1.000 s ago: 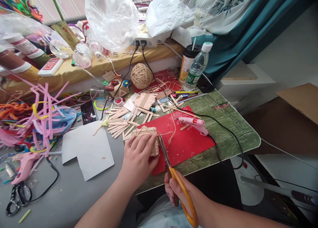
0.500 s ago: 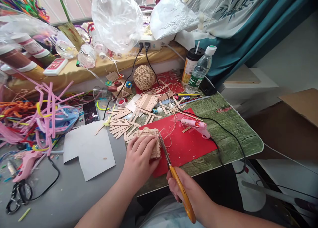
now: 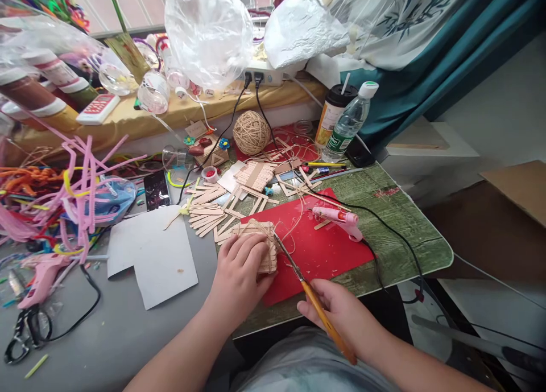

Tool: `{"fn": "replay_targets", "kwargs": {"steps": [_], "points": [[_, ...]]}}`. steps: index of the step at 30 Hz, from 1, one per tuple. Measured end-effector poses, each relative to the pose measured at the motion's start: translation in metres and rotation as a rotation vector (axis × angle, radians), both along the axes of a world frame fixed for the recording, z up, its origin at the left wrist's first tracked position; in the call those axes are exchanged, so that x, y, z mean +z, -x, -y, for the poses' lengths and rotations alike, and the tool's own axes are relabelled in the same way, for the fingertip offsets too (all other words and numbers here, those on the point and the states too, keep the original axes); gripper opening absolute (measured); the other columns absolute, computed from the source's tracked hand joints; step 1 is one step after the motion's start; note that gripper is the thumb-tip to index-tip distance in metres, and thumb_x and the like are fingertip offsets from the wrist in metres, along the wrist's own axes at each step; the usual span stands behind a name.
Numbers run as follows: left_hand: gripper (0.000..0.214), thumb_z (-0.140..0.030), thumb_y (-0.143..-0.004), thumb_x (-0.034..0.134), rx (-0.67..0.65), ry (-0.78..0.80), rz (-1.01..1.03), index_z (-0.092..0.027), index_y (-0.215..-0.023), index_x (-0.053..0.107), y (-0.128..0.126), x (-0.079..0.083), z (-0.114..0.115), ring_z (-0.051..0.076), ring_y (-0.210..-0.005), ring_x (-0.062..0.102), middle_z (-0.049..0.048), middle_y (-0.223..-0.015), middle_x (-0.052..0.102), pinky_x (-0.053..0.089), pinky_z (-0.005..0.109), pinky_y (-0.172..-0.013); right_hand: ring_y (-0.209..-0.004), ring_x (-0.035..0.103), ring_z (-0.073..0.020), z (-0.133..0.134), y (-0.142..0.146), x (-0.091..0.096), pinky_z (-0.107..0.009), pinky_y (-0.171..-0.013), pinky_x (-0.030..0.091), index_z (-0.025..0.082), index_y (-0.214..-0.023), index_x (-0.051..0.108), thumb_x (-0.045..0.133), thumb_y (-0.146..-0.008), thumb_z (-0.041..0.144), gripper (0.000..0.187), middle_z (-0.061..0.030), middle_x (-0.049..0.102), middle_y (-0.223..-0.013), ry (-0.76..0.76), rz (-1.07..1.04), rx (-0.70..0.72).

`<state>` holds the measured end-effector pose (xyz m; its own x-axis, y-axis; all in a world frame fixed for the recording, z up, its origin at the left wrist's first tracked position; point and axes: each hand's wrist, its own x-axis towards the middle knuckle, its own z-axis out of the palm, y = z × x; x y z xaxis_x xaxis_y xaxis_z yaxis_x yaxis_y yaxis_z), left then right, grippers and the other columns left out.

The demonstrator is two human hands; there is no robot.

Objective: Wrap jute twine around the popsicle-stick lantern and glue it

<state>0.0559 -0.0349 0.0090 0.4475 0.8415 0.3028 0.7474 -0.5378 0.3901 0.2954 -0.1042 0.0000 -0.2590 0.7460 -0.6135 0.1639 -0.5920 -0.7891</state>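
Observation:
My left hand (image 3: 239, 275) lies palm down with curled fingers on a small panel of glued wooden craft sticks (image 3: 263, 246), pinning it at the left edge of a red mat (image 3: 324, 250). My right hand (image 3: 341, 315) grips the orange handles of a pair of scissors (image 3: 305, 287). Their closed blades slant up and left, and the tips touch the panel's right edge where loose twine (image 3: 294, 227) trails off. A pink glue gun (image 3: 339, 219) rests on the mat to the right.
Loose craft sticks (image 3: 209, 213) and a ball of twine (image 3: 251, 132) lie behind the panel. White card (image 3: 149, 255), pipe cleaners (image 3: 55, 198), another pink glue gun (image 3: 40, 278) and black scissors (image 3: 19, 332) sit at left. A water bottle (image 3: 348, 122) and cup (image 3: 333, 112) stand at back right.
My right hand has swung the scissors flatter, handles moving right, while the tips stay at the panel's right edge. The left hand has kept its hold.

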Motion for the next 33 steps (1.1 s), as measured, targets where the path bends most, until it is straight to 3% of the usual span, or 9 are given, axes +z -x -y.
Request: {"fn": "replay_targets", "kwargs": {"steps": [7,15,24,28,33], "points": [[0.034,-0.023,-0.093,0.073,-0.022,-0.019,0.017,-0.024,-0.125,0.061,0.001,-0.001,0.0,0.028,-0.134,0.066,0.0089,-0.141,0.073,0.033,0.049,-0.125,-0.054,0.031,-0.0103,-0.025,-0.026,-0.007,-0.026,-0.051,0.025,0.024,-0.08,0.048,0.069,-0.086,0.08,0.06,0.0096,0.037,-0.058,-0.036,0.058,0.173],[0.034,-0.024,-0.092,0.073,-0.02,-0.012,0.033,-0.024,-0.124,0.062,0.002,-0.002,-0.001,0.028,-0.135,0.066,0.0085,-0.142,0.073,0.032,0.049,-0.124,-0.067,0.038,-0.0128,-0.033,-0.035,-0.01,-0.026,-0.061,0.031,0.023,-0.08,0.05,0.072,-0.089,0.066,0.05,0.006,0.043,-0.073,-0.122,0.237,0.228],[0.035,-0.024,-0.091,0.073,-0.019,-0.014,0.023,-0.025,-0.124,0.062,0.002,-0.002,-0.002,0.029,-0.134,0.067,0.0085,-0.143,0.073,0.033,0.051,-0.123,-0.065,0.042,-0.0142,-0.039,-0.045,-0.007,-0.027,-0.059,0.032,0.022,-0.075,0.055,0.074,-0.085,0.067,0.05,0.0048,0.048,-0.069,-0.199,0.478,0.318],[0.035,-0.024,-0.092,0.073,-0.022,-0.018,0.024,-0.024,-0.125,0.062,0.003,-0.002,-0.001,0.028,-0.134,0.067,0.0084,-0.142,0.073,0.034,0.05,-0.123,-0.062,0.044,-0.014,-0.046,-0.046,0.0,-0.027,-0.057,0.029,0.022,-0.07,0.05,0.069,-0.089,0.057,0.044,0.0044,0.047,-0.066,-0.322,0.617,0.405],[0.035,-0.028,-0.093,0.073,-0.022,-0.009,0.024,-0.024,-0.127,0.062,0.004,-0.004,0.0,0.029,-0.135,0.066,0.009,-0.143,0.073,0.031,0.051,-0.125,-0.058,0.039,-0.0133,-0.055,-0.046,0.004,-0.028,-0.055,0.024,0.023,-0.066,0.046,0.063,-0.089,0.045,0.037,0.0045,0.043,-0.061,-0.345,0.63,0.498]]}}
